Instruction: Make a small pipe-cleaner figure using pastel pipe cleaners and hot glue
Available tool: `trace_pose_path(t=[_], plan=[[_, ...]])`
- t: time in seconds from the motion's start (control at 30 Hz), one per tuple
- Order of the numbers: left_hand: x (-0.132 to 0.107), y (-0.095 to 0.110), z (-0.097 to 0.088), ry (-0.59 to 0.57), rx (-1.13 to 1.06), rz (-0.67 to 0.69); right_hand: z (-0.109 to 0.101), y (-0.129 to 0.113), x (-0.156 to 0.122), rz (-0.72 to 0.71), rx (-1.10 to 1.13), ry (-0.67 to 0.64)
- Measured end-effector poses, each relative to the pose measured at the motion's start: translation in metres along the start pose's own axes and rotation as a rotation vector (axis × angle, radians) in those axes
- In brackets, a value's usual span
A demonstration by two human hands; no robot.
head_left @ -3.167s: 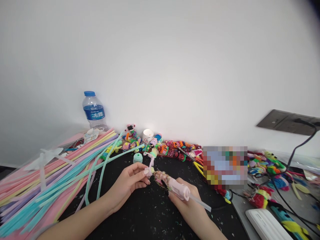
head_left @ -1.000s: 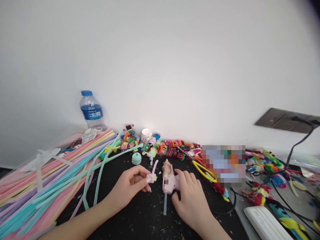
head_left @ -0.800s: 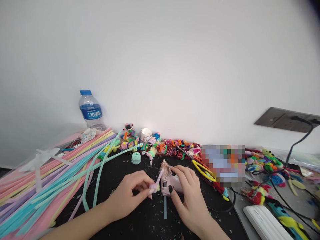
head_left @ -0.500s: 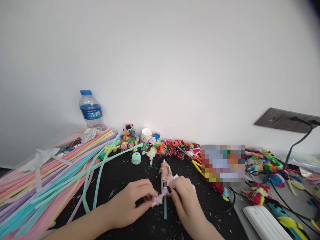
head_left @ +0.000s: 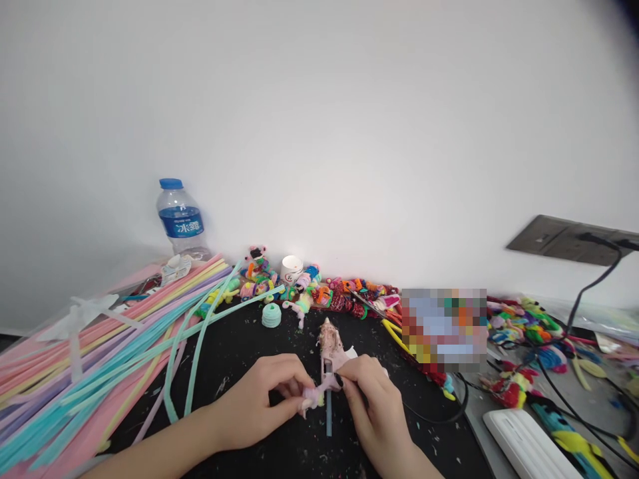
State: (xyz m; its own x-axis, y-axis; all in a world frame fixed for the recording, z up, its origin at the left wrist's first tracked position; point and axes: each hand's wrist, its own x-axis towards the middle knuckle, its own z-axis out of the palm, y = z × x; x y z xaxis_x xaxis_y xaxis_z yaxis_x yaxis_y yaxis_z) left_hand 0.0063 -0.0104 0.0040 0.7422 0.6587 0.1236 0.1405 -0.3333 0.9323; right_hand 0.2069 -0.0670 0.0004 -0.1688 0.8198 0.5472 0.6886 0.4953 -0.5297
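Lilac pipe-cleaner piece (head_left: 313, 397), long axis slanting away rightward, bridges the left hand (head_left: 264, 399) and right hand (head_left: 372, 396). The left pinches its bulkier end; the right, its slender end.

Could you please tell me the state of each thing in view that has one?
left hand, closed on the pink piece
right hand, pinching the pink piece's other end
pink piece, held by both hands
glue gun, lying on the black mat, glue stick protruding
water bottle, standing, capped
mint coil, wound up
paper cup, upright
plug, in the wall socket
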Motion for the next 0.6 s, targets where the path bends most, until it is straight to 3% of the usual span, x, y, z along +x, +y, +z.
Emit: trace_pose_path(t=[0.37, 0.6], plan=[[-0.0007, 0.0043, 0.0011, -0.091, -0.166, -0.107, -0.0007, -0.0073, 0.0031, 0.083, 0.199, -0.065], [-0.0005, 0.0049, 0.0009, -0.114, -0.203, -0.121, 0.0036, -0.0079, 0.0027, 0.298, 0.366, -0.102]])
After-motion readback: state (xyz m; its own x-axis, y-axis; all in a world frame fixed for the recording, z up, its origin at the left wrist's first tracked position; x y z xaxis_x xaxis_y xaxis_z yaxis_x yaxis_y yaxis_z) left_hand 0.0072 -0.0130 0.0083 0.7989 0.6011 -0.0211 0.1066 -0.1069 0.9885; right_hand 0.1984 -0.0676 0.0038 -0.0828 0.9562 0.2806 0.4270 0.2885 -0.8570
